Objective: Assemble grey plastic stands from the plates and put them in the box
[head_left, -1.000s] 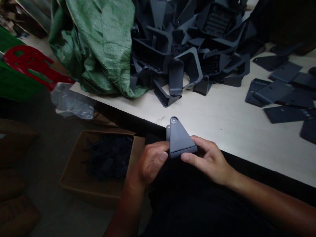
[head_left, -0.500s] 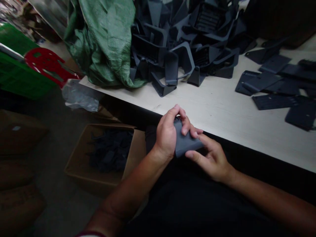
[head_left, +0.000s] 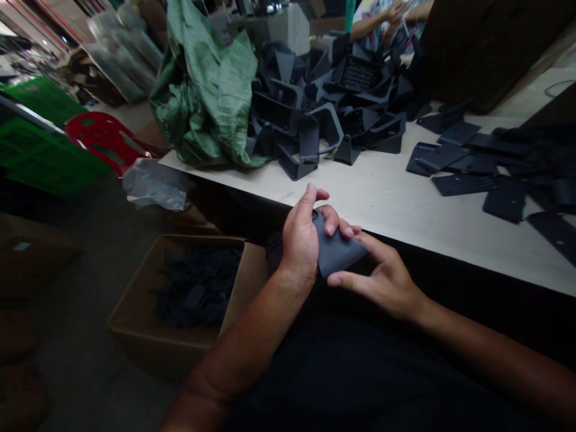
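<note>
A dark grey plastic part [head_left: 338, 247] is held between both hands, just off the table's front edge. My left hand [head_left: 300, 240] wraps round its left side, with fingers curled over the top. My right hand [head_left: 382, 273] grips the right end, its thumb along the lower edge. The part's underside is hidden. Beyond, a heap of similar dark brackets [head_left: 308, 141] covers the back of the pale table [head_left: 355, 192]. Flat dark plates [head_left: 463, 185] lie scattered at the right.
A green woven sack [head_left: 211, 102] sits at the table's left end. Below left stands an open carton [head_left: 245, 282] with dark parts inside. A red chair [head_left: 101, 135] and green crates [head_left: 40, 144] are farther left. Another person's hands [head_left: 396, 12] show at the far side.
The view has tilted up, bringing the far side and another person's hands into sight. Both my hands keep hold of the grey part, and my left index finger is raised a little more.
</note>
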Available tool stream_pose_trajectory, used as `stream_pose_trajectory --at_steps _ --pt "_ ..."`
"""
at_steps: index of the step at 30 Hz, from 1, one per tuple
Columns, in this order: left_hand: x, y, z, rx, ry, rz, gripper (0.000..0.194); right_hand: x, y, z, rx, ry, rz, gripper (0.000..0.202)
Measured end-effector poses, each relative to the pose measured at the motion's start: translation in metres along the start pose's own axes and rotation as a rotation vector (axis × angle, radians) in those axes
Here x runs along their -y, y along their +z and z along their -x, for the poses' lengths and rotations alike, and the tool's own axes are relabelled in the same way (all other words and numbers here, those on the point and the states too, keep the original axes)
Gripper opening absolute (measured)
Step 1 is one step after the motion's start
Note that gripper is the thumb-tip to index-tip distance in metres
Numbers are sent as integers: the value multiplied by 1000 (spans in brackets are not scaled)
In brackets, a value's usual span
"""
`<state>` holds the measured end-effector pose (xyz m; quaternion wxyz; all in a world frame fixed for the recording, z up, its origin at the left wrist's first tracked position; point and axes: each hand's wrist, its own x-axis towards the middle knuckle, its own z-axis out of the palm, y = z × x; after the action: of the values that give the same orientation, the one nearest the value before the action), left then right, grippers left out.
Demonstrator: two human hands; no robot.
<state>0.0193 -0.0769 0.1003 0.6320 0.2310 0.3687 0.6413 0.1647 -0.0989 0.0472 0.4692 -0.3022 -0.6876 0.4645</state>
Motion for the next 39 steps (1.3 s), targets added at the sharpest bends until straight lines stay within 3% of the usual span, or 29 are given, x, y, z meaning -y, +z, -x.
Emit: stream_pose_trajectory --at_steps 4,8,14,17,21,24,28,34,39 --pt "-1 3 16 17 68 -29 28 3 11 12 -101 -19 -39 48" --pt "-7 3 26 26 97 -75 30 7 18 18 -126 -55 -17 55" --pt "-8 0 26 14 139 -75 27 15 15 12 -25 -43 17 49" --pt "-6 -7 24 -38 113 -37 26 16 6 6 63 -15 34 53" --pt "-6 -18 21 -106 75 26 22 14 -13 -3 282 61 18 33" --pt "-6 -21 19 -132 34 62 23 11 -26 -9 413 76 -3 30" --pt "-5 -16 14 -159 -33 103 24 7 -34 -15 421 67 -44 30" --pt "-5 -9 -7 -233 -255 213 34 -6 -45 -24 426 200 -125 35" --pt "-4 -9 -28 -317 -299 272 39 -21 -55 -26 422 228 -136 37"
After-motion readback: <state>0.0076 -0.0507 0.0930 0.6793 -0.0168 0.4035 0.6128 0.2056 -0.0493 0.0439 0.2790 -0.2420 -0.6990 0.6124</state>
